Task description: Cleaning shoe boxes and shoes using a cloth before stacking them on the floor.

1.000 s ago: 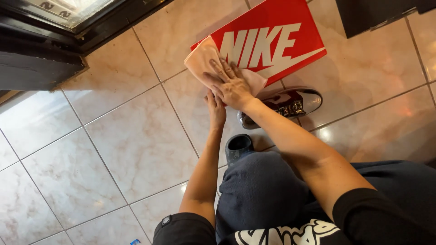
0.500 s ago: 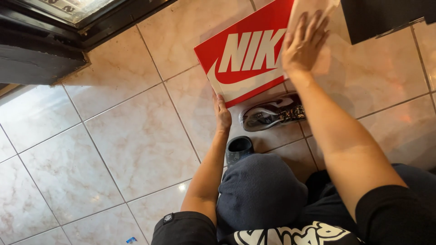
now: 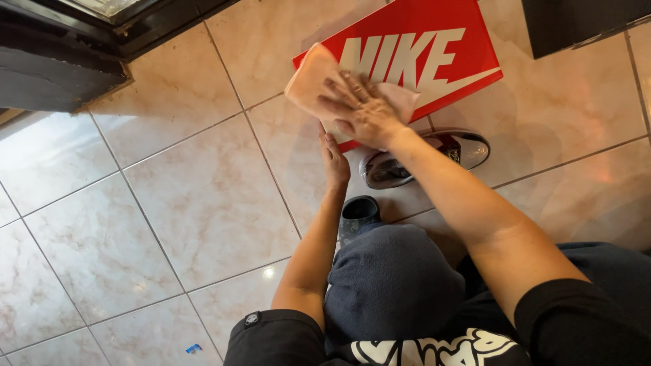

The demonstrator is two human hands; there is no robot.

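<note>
Tiles of glossy beige marble-patterned ceramic (image 3: 203,203) cover the floor across the frame, with a dark door frame (image 3: 61,47) in the upper left corner. At top centre lies a flat red cardboard shoebox lid with large white lettering (image 3: 434,61), tilted so its long edge runs from centre left up toward the upper right.

The right hand (image 3: 359,108) reaches in from the lower right, fingers spread flat and pressing a pale peach cloth (image 3: 312,81) down onto the lower left part of the lid. The cloth is crumpled under the palm and spills past the lid's left corner, with another fold showing just right of the hand. The left hand (image 3: 334,159) comes up from the bottom centre, fingers straight and together, its fingertips touching the lid's lower edge just beneath the right hand; it grips nothing that can be seen.

Just below the lid, right of centre, a shiny dark shoe with a silvery gloss (image 3: 427,159) lies on the tile, partly hidden behind the right forearm. Near the left wrist a dark grey slipper toe (image 3: 358,211) shows, with a dark blue-grey trousered knee (image 3: 393,285) below it at bottom centre.
</note>
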